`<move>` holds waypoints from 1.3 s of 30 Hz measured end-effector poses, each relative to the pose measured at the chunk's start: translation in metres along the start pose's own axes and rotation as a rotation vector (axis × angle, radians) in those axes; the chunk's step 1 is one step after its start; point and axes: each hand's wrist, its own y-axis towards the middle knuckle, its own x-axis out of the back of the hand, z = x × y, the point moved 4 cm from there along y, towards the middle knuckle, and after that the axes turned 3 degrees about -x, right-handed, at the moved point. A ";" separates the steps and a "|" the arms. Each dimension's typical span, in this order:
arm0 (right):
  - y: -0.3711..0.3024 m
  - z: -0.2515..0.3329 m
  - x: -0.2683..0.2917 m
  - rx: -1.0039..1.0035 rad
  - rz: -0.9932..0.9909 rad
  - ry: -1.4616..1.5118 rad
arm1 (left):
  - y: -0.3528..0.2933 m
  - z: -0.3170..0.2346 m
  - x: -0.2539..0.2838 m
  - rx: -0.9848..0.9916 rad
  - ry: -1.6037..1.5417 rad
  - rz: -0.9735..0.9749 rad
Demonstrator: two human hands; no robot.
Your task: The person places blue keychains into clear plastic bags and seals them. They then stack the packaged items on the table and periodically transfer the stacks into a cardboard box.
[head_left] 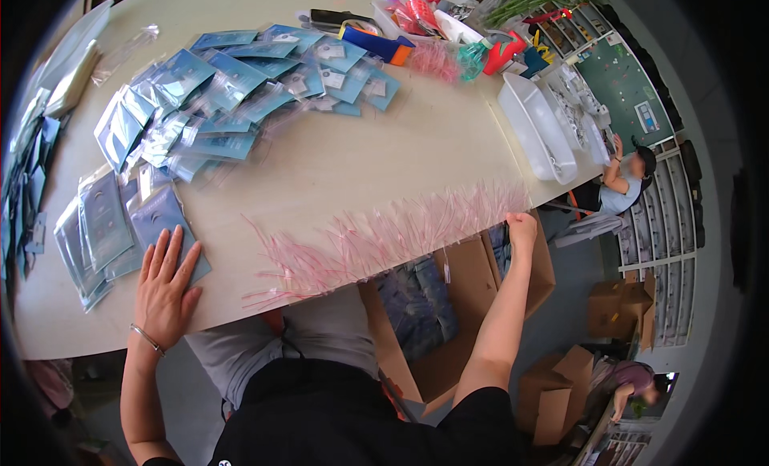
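Observation:
My left hand (166, 288) lies flat with its fingers apart on a blue card in a clear plastic bag (160, 215). Beside it, more bagged blue cards (102, 225) overlap in a loose stack. At the table's front edge on the right, my right hand (522, 232) is closed in a pinch; whatever is between the fingertips is too small to make out. It is by the right end of a long row of thin pink strands (384, 238) laid along that edge. Farther back spreads a large heap of bagged blue cards (228, 85).
An open cardboard box (477, 278) with bagged blue items stands below the front edge. White plastic trays (533, 129) line the table's right side. A tape dispenser (376, 45) and a red spray-bottle head (505, 53) are at the back. Two people work off to the right.

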 end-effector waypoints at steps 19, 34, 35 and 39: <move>-0.414 0.294 -0.066 1.565 0.613 0.351 | -0.029 -0.011 0.002 -0.239 -0.206 0.055; -0.416 0.299 -0.069 1.350 0.516 0.404 | -0.068 0.008 0.000 -0.178 -0.361 -0.300; -0.417 0.300 -0.069 1.310 0.527 0.388 | -0.069 0.008 0.000 -0.159 -0.379 -0.334; -0.420 0.304 -0.068 1.175 0.558 0.289 | -0.070 0.005 0.003 -0.028 -0.387 -0.396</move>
